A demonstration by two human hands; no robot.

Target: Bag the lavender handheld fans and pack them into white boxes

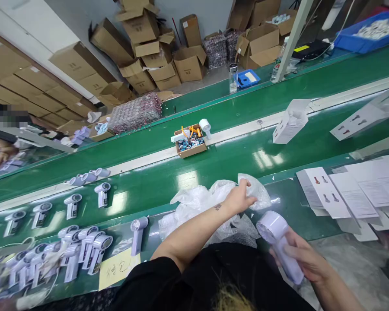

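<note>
My right hand (306, 255) is wrapped round the handle of a pale lilac handheld fan (278, 242), its round head tilted up to the left. My left hand (241, 197) reaches over a heap of clear bubble wrap bags (197, 207), fingers closed on the edge of one bubble bag (257, 192). Another lilac fan (138, 233) lies on the table's edge, left of my left forearm. A yellow note (119, 268) with handwriting lies beside it.
Many fans (84, 248) crowd the left, with more on the green belt (155, 177). A parts box (191, 149) stands mid-belt. White cartons (327, 192) and leaflets (353, 194) lie right. Another person's hand (4, 155) shows far left. Cardboard boxes (189, 62) stand behind.
</note>
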